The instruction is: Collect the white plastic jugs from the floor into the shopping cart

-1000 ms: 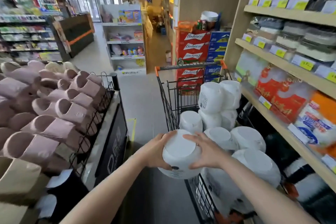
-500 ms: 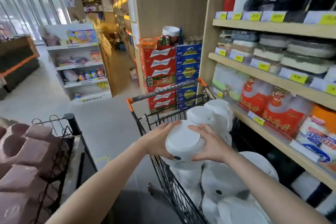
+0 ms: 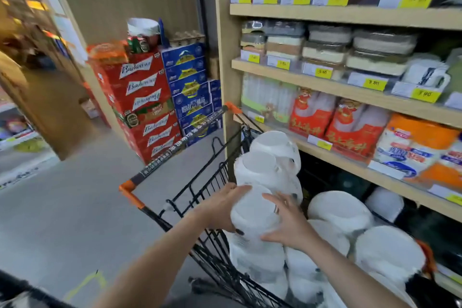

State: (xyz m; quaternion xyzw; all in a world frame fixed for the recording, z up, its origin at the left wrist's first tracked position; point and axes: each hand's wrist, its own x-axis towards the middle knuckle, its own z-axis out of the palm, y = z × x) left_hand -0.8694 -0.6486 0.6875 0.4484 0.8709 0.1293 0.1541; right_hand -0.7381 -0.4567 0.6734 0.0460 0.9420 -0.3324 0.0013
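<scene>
Both hands, left hand (image 3: 221,210) and right hand (image 3: 290,226), gripped a white plastic jug (image 3: 252,215) above the nearly full shopping cart (image 3: 175,150) at lower centre.

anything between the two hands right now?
Head view: a white jug, clasped between the left hand and right hand, over the cart.

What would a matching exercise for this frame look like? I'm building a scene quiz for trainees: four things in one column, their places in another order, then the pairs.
Things:
1. Held white plastic jug
2. Red Budweiser cases
3. Blue beer cases
4. Shopping cart handle

Places:
A. Stacked on the floor against the wood-panelled wall
B. Between both hands, over the cart
C. Far end of the cart, black with orange ends
D. Right of the red stack, beside the shelf upright

Pairs: 1-B, 2-A, 3-D, 4-C
</scene>
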